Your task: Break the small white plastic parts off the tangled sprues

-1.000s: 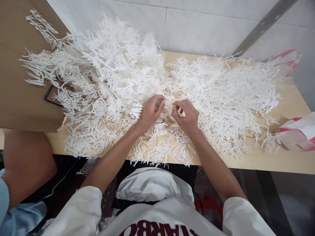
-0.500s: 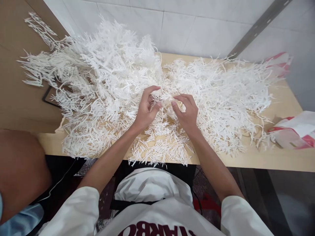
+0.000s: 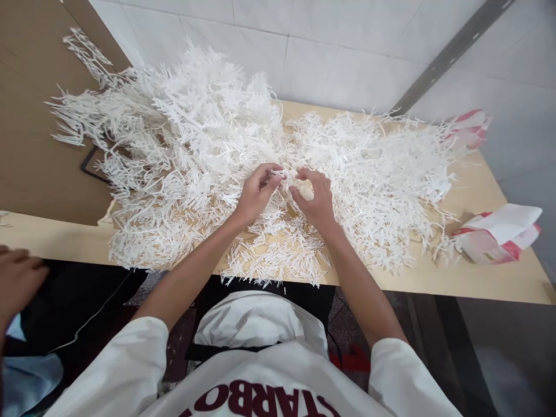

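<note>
Heaps of white, thin, branched plastic sprigs cover the table. Between my hands, just above the pile, is one small white branched plastic sprig (image 3: 288,177). My left hand (image 3: 257,194) pinches it from the left with thumb and fingers. From the right, my right hand (image 3: 316,198) has its thumb and fingertips curled about the same sprig; their exact contact is hard to make out. A taller heap (image 3: 212,116) of sprigs rises on the left, and a lower heap (image 3: 373,168) spreads on the right. Short loose white pieces (image 3: 273,260) lie near the front edge.
A brown cardboard sheet or box (image 3: 39,127) stands at the left, with a dark-edged flat object (image 3: 93,165) beside it. A red-and-white bag (image 3: 495,237) lies at the table's right. Another person's hand (image 3: 19,284) is at the far left. A tiled wall (image 3: 313,52) backs the table.
My hands have come slightly closer together around the sprig. The camera view has shifted a little. At the far left, the other person's arm has moved, and their hand now shows.
</note>
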Tool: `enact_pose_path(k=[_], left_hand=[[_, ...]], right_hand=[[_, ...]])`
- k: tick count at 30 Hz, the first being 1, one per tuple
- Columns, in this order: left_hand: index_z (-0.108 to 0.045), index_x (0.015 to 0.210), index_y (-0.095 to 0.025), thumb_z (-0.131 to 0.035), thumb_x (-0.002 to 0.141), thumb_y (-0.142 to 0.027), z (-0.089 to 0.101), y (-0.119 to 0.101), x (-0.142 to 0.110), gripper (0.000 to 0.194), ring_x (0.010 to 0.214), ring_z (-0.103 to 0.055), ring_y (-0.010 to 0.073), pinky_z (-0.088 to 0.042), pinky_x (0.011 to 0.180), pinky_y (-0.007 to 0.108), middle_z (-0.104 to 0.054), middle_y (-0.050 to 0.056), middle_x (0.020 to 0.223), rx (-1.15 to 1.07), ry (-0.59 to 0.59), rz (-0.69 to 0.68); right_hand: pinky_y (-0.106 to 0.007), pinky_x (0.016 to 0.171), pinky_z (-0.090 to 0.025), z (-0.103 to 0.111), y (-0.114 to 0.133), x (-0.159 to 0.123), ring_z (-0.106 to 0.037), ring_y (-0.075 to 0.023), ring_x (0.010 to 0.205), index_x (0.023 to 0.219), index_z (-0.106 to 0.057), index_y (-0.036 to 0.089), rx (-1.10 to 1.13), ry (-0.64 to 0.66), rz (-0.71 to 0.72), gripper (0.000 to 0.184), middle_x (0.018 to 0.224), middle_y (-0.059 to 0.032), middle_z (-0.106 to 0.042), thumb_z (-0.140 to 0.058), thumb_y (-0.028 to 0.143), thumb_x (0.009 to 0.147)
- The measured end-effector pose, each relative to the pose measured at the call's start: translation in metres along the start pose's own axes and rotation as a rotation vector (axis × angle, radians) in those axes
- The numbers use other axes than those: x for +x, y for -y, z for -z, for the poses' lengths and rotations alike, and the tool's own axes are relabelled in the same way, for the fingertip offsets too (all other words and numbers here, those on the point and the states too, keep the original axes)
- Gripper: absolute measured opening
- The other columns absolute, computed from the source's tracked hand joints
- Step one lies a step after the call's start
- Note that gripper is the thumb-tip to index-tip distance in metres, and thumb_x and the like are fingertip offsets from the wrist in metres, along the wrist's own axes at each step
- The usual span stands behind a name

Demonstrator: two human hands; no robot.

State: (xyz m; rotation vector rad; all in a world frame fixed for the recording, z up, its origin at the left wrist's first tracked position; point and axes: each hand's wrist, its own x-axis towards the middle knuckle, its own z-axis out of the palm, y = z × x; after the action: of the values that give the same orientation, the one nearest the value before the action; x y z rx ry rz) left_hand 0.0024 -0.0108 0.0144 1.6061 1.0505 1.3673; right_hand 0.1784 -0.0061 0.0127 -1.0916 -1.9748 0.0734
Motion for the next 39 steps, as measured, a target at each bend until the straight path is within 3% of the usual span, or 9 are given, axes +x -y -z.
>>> enact_pose_path(k=[2, 4, 10, 14, 17, 20, 25, 31, 39], left_hand=[[-0.050, 0.109, -0.022, -0.049, 0.090, -0.042, 0.000, 0.001, 0.000, 0.027, 0.085, -0.061, 0.0105, -0.051, 0.076, 0.025, -0.061, 0.004, 0.097, 0.005, 0.017, -0.004], [-0.049, 0.111, -0.023, -0.048, 0.091, -0.038, 0.000, 0.001, 0.000, 0.025, 0.085, -0.060, 0.0110, -0.050, 0.074, 0.025, -0.061, 0.005, 0.099, 0.028, 0.036, -0.019], [-0.058, 0.107, -0.025, -0.045, 0.086, -0.011, 0.002, -0.009, 0.000, 0.028, 0.097, -0.056, 0.0128, -0.048, 0.085, 0.030, -0.057, 0.003, 0.101, 0.173, 0.118, -0.150], [-0.060, 0.104, -0.024, -0.053, 0.087, -0.024, 0.002, -0.010, -0.001, 0.018, 0.101, -0.055, 0.0144, -0.046, 0.092, 0.035, -0.055, 0.003, 0.102, 0.281, 0.113, -0.215], [-0.059, 0.103, -0.023, -0.056, 0.087, -0.036, 0.001, -0.005, -0.001, 0.021, 0.106, -0.054, 0.0153, -0.045, 0.095, 0.035, -0.055, 0.005, 0.109, 0.333, 0.104, -0.258], [-0.059, 0.102, -0.023, -0.050, 0.090, -0.037, 0.000, -0.001, -0.001, 0.020, 0.107, -0.054, 0.0145, -0.046, 0.094, 0.034, -0.055, 0.005, 0.111, 0.353, 0.100, -0.257], [-0.057, 0.096, -0.024, -0.051, 0.089, -0.041, 0.000, 0.004, 0.000, 0.019, 0.101, -0.055, 0.0155, -0.047, 0.090, 0.034, -0.056, 0.004, 0.104, 0.365, 0.066, -0.297], [-0.054, 0.099, -0.025, -0.039, 0.094, -0.039, -0.001, 0.005, 0.001, 0.021, 0.100, -0.054, 0.0159, -0.048, 0.086, 0.034, -0.053, 0.005, 0.103, 0.364, 0.097, -0.306], [-0.054, 0.097, -0.023, -0.047, 0.092, -0.036, -0.001, 0.001, -0.001, 0.015, 0.092, -0.054, 0.0135, -0.047, 0.080, 0.029, -0.056, 0.003, 0.096, 0.405, 0.135, -0.258]], right_hand=[[-0.036, 0.089, -0.040, 0.000, -0.002, 0.000, -0.056, -0.0173, 0.104, 0.118, -0.053, 0.027, -0.003, 0.051, 0.053, 0.031, 0.110, -0.0028, -0.063, -0.056, 0.039, 0.089], [-0.035, 0.087, -0.041, -0.001, -0.004, 0.000, -0.057, -0.0163, 0.101, 0.108, -0.059, 0.026, -0.018, 0.068, 0.094, 0.021, 0.106, -0.0022, -0.065, -0.054, 0.037, 0.091], [-0.031, 0.081, -0.042, -0.003, -0.002, -0.005, -0.059, -0.0132, 0.087, 0.100, -0.057, 0.022, 0.006, 0.003, 0.079, 0.015, 0.094, -0.0014, -0.066, -0.046, 0.030, 0.096], [-0.027, 0.076, -0.046, -0.003, 0.003, -0.007, -0.059, -0.0120, 0.085, 0.104, -0.055, 0.022, 0.142, 0.017, -0.014, 0.019, 0.095, -0.0022, -0.064, -0.042, 0.033, 0.097], [-0.026, 0.076, -0.047, -0.002, 0.006, -0.008, -0.060, -0.0111, 0.085, 0.106, -0.056, 0.022, 0.227, -0.001, -0.088, 0.021, 0.098, -0.0022, -0.064, -0.040, 0.035, 0.097], [-0.026, 0.075, -0.049, -0.001, 0.009, -0.006, -0.060, -0.0105, 0.083, 0.107, -0.057, 0.023, 0.306, 0.008, -0.139, 0.023, 0.100, -0.0020, -0.064, -0.044, 0.038, 0.095], [-0.025, 0.073, -0.050, -0.002, 0.011, -0.002, -0.060, -0.0111, 0.082, 0.110, -0.060, 0.025, 0.329, 0.086, -0.132, 0.036, 0.102, -0.0008, -0.066, -0.067, 0.044, 0.079], [-0.024, 0.074, -0.050, -0.003, 0.007, -0.001, -0.062, -0.0084, 0.076, 0.100, -0.063, 0.025, 0.362, 0.072, -0.159, 0.019, 0.095, 0.0012, -0.067, -0.059, 0.040, 0.087], [-0.024, 0.068, -0.049, -0.007, 0.003, -0.005, -0.062, -0.0098, 0.074, 0.099, -0.049, 0.021, 0.573, 0.138, -0.316, 0.023, 0.079, 0.0011, -0.064, -0.049, 0.043, 0.092]])
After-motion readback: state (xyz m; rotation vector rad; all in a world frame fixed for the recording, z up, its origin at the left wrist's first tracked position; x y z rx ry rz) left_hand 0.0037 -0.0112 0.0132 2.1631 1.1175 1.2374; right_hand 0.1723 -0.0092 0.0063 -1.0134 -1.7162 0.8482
